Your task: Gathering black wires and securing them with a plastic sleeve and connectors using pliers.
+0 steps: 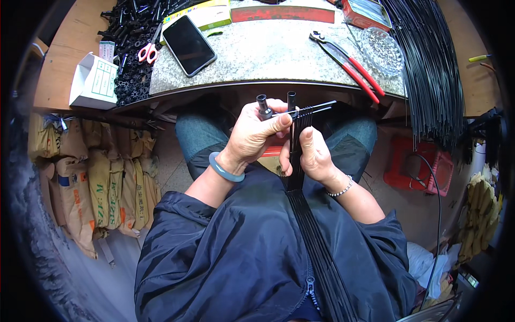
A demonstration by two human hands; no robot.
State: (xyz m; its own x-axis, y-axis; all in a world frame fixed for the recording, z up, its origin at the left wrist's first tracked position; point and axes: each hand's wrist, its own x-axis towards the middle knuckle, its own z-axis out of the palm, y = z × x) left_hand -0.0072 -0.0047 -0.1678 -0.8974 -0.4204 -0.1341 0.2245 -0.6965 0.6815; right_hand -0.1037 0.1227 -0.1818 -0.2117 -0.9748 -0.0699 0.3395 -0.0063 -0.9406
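Observation:
My left hand (pixel 255 131), with a blue band on its wrist, is closed. Its thumb presses on thin silver wires (pixel 324 105) that stick out to the right, and a short black tube with a collar (pixel 263 105) pokes up from its fingers. A second black tube (pixel 292 99) stands upright just right of that thumb. My right hand (pixel 320 159) holds a bundle of thin black rods (pixel 316 241) against its curled fingers, thumb raised. The rods' upper ends meet the wires; whether the wires thread through them I cannot tell. Their lower part runs down over my dark jacket.
On the grey worktop (pixel 257 56) lie red-handled pliers (pixel 348 68), a phone (pixel 189 45), pink scissors (pixel 148 52) and a glass dish (pixel 382 52). Black parts (pixel 131 75) heap up at left beside a white box (pixel 95 80). Long black rods (pixel 432 70) hang over the right edge.

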